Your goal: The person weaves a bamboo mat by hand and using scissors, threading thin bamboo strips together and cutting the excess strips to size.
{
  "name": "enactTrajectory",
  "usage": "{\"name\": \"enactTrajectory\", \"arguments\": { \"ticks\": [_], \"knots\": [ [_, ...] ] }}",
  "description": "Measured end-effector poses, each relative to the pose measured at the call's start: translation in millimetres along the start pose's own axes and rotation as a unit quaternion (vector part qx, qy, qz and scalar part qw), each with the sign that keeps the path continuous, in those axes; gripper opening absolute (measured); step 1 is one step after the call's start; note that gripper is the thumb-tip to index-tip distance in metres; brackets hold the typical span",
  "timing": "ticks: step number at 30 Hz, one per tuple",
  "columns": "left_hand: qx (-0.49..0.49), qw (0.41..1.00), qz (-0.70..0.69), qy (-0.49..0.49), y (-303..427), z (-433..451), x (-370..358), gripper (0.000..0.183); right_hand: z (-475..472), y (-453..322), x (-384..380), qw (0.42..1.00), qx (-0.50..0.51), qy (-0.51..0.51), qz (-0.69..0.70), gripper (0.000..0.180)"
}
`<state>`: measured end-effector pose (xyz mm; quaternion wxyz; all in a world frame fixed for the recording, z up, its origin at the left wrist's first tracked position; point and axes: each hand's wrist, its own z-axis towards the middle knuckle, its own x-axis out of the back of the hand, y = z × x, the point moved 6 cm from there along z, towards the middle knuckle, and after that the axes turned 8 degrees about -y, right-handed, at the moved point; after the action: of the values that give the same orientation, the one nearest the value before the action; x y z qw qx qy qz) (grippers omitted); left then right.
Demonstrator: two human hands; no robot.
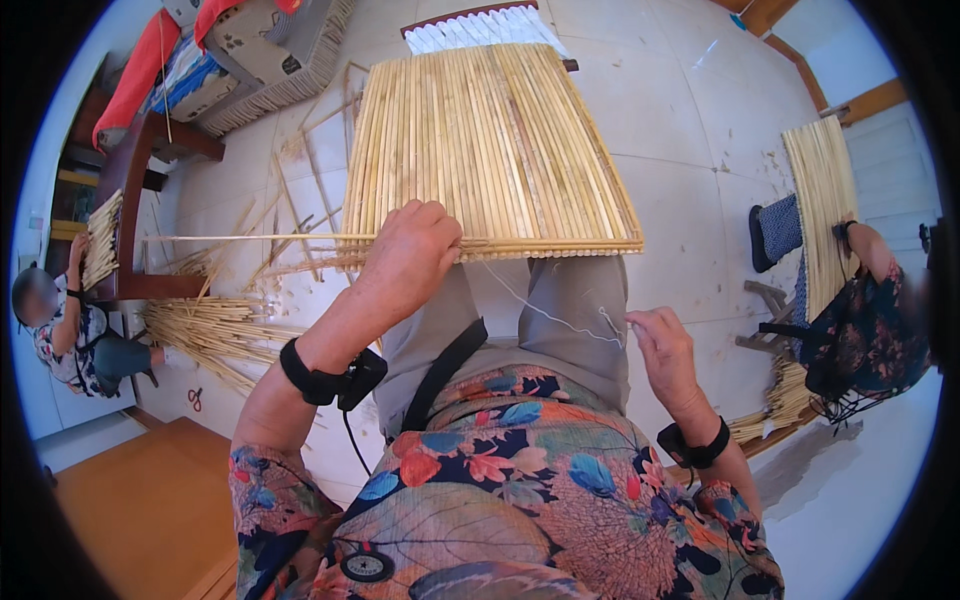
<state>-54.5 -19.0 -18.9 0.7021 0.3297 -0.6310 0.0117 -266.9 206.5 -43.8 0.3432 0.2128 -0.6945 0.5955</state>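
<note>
A mat of straight, pale yellow reed stalks (480, 142) leans over my knees, its near edge bordered by thin stalks laid crosswise (555, 244). My left hand (412, 244) grips this near edge, fingers curled over the border. One long thin stalk (247, 237) juts out leftward past the hand, above frayed fibres (315, 265). A white thread (536, 306) hangs from the mat's edge and runs across my grey trousers. Right of my thigh, my right hand (664, 349) pinches the thread's looped far end between thumb and fingers; whether a needle is there is too small to tell.
Loose stalks (210, 330) lie heaped on the tiled floor at left, near red-handled scissors (195, 399) and a dark wooden table (131, 202). A person works at the far left. Another, at right, handles a second reed mat (821, 202). A white slatted piece (480, 28) stands behind my mat.
</note>
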Motion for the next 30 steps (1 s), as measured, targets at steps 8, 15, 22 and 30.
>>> {"name": "enactTrajectory", "arguments": {
  "ticks": [8, 15, 22, 30],
  "knots": [
    [-0.005, 0.998, 0.038, -0.040, 6, 13, 3, 0.011, 24, -8, -13, 0.992, 0.104, 0.013, -0.069, 0.024],
    [0.013, 0.990, 0.069, -0.122, 3, 20, -2, 0.012, 34, 1, -27, 0.993, 0.095, 0.016, -0.065, 0.023],
    [0.035, 0.978, -0.051, -0.197, -11, 27, 10, 0.012, 33, 0, -24, 0.994, 0.087, 0.018, -0.061, 0.028],
    [0.034, 0.984, -0.032, -0.172, -17, 11, 19, 0.010, 24, 75, -8, 0.993, -0.033, 0.069, 0.095, 0.015]
  ]
}}
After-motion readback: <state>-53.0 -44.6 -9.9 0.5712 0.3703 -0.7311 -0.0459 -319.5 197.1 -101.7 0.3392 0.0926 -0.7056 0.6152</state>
